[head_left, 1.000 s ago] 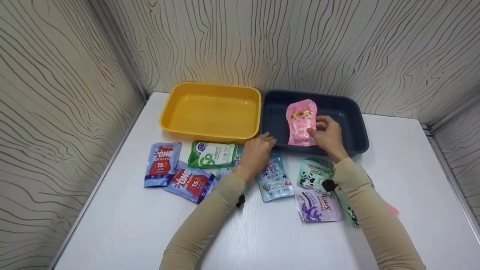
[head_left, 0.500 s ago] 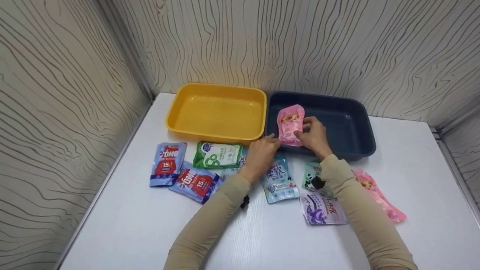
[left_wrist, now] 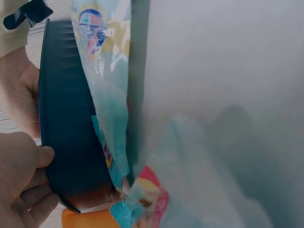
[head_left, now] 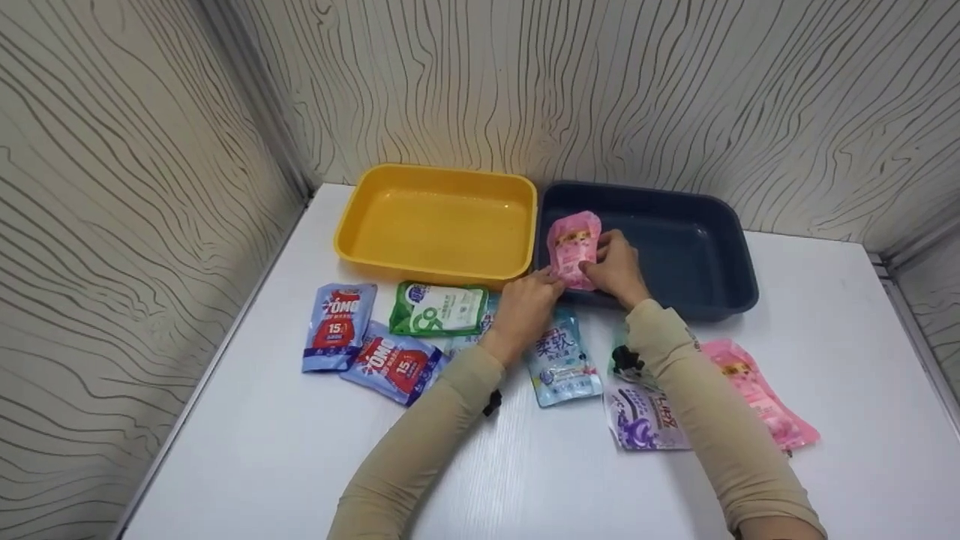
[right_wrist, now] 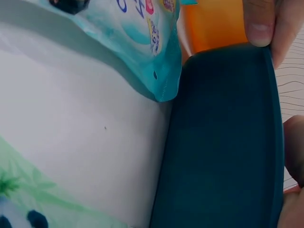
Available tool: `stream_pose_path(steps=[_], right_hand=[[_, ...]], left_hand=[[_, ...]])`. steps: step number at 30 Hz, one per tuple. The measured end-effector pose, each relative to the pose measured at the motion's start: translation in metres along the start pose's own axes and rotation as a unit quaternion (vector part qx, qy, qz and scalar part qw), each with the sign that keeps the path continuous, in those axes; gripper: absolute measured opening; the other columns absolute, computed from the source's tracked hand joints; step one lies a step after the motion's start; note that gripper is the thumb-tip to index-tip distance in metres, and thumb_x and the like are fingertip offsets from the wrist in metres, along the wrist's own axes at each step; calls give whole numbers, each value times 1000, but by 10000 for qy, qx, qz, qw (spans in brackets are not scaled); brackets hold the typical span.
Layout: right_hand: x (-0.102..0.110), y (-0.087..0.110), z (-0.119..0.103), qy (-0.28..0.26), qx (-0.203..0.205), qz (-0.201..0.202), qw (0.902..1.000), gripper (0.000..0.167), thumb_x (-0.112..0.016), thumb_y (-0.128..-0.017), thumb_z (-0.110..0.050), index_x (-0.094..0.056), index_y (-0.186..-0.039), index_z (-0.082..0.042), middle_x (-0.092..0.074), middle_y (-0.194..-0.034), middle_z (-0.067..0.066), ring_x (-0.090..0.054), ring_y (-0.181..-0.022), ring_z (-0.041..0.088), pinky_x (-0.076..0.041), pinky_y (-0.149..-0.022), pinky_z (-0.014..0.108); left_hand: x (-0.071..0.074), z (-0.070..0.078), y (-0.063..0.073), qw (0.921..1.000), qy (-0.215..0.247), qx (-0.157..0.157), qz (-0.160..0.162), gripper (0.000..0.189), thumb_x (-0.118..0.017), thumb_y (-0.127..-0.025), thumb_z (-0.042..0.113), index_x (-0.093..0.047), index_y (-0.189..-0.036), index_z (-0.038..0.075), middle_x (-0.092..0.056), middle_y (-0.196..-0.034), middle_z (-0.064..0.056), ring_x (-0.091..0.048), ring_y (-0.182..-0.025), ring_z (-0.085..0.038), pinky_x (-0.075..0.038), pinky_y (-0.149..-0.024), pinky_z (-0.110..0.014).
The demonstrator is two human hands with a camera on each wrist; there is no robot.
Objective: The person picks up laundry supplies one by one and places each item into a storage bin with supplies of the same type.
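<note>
In the head view my right hand (head_left: 621, 271) holds a pink pouch (head_left: 573, 238) by its right edge, inside the dark blue bin (head_left: 694, 251) near its left end. My left hand (head_left: 520, 313) grips that bin's rim at the front left corner. Its thumb (left_wrist: 45, 156) lies against the outer wall in the left wrist view, with the other fingers past the rim. Below the left hand, a light blue pouch (head_left: 561, 367) lies on the table, and another (head_left: 461, 343) is partly covered by the hand and a green-and-white pouch (head_left: 439, 309).
A yellow bin (head_left: 439, 225) stands left of the dark blue one. Two blue-and-red pouches (head_left: 339, 322) lie at the left. By the right forearm are a purple pouch (head_left: 643, 424), a second pink pouch (head_left: 765, 397) and a mostly hidden green panda pouch (right_wrist: 42, 199). Patterned walls stand behind and beside.
My right hand has moved left inside the dark blue bin with the pink pouch, closer to the left hand. The left hand keeps its place on the rim. The head view has shifted slightly.
</note>
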State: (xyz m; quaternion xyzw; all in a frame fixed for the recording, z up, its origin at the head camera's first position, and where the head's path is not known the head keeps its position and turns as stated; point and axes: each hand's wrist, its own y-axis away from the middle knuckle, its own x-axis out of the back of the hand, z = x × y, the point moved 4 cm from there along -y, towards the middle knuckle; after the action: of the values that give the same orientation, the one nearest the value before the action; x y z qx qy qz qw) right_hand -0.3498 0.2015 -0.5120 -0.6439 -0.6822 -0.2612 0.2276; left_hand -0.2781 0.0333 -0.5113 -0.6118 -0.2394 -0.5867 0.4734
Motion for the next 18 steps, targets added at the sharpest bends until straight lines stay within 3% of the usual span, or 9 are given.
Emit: stream_pose_path(steps=[9,13,18], right_hand=[[-6,-4,4,280,-430,-195,9985,57,-73,-95,-13,-45,-140,8,-61,-127,28,-62,-108,35,-57,-100,52],[-10,-5,4,469,-505,-312,9971,66,-74,-95,-16,-41,-144,11,-58,-132,32,-60,-112,40,-55,-107,58],[-15,-7,3,761,-670,-472,9937,77,-75,-93,-21,-36,-150,14,-54,-141,35,-58,-122,45,-49,-114,61]], left_hand=[[0,1,0,10000,15,-19,96,24,-67,-105,13,-80,-124,18,-79,-125,2,-76,-113,-18,-63,-95,-33],[0,2,1,9998,-8,-49,208,23,-67,-104,11,-81,-120,18,-81,-118,3,-77,-102,-16,-64,-84,-32],[0,1,2,9995,-9,-68,314,22,-68,-102,10,-82,-117,18,-81,-112,3,-76,-99,-16,-64,-80,-31]])
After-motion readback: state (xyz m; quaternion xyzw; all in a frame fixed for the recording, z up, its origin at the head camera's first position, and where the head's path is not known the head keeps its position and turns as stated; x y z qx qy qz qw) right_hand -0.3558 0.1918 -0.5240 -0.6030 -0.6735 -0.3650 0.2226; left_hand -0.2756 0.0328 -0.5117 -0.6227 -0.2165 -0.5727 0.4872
